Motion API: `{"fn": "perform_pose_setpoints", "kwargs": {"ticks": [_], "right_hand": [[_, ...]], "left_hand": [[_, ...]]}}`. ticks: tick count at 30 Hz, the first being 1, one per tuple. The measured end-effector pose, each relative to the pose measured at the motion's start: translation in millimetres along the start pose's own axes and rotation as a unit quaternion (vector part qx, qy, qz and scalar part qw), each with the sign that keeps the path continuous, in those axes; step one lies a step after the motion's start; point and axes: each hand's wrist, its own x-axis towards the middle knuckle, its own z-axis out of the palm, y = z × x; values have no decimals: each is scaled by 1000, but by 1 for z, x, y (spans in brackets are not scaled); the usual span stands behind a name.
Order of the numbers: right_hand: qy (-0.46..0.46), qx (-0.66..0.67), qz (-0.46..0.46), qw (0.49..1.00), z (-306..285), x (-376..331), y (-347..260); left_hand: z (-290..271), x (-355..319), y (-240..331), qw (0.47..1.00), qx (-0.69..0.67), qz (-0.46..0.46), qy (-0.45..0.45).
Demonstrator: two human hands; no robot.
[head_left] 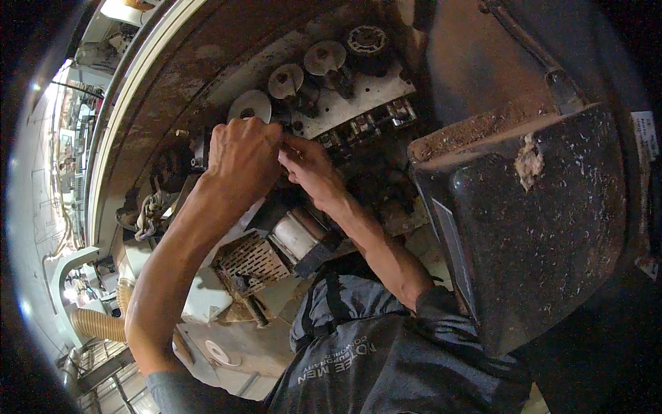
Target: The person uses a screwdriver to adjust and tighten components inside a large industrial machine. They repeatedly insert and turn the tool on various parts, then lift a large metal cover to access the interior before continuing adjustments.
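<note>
My left hand (245, 152) is closed, knuckles up, in front of a dusty metal plate (362, 100) inside a machine housing. Beside it my right hand (312, 172) reaches in with its fingers bent together, fingertips close to those of the left. Whatever the fingers grip is hidden behind the hands. Just beyond my left hand is a pale round disc (251, 105). Further along the plate sit another disc (285, 81), a larger disc (325, 58) and a round slotted part (367, 41). A row of dark, shiny blocks (363, 127) lines the plate's near edge.
A dusty black cover (545, 228) fills the right side, close to my right arm. Below my hands are a metal-cased block (298, 233) and a slotted metal panel (252, 263). Loose wires (149, 215) hang at the left. A ribbed tan hose (100, 325) runs at lower left.
</note>
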Motion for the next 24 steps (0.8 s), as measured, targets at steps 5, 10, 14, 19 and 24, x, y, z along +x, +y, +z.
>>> {"fn": "perform_pose_setpoints", "kwargs": {"ticks": [5,10,14,19,24], "right_hand": [[-5,30,-19,999,-5,7,11],[-14,59,-25,998,-4,4,9],[-30,67,-30,997,-7,8,12],[-33,54,-46,997,-8,12,16],[-60,97,-61,992,-9,12,16]], "left_hand": [[0,1,2,1000,-5,12,18],[2,2,1,1000,-12,5,0],[3,2,2,1000,-3,13,26],[4,2,1,998,-2,30,50],[5,4,2,1000,-4,11,27]]}}
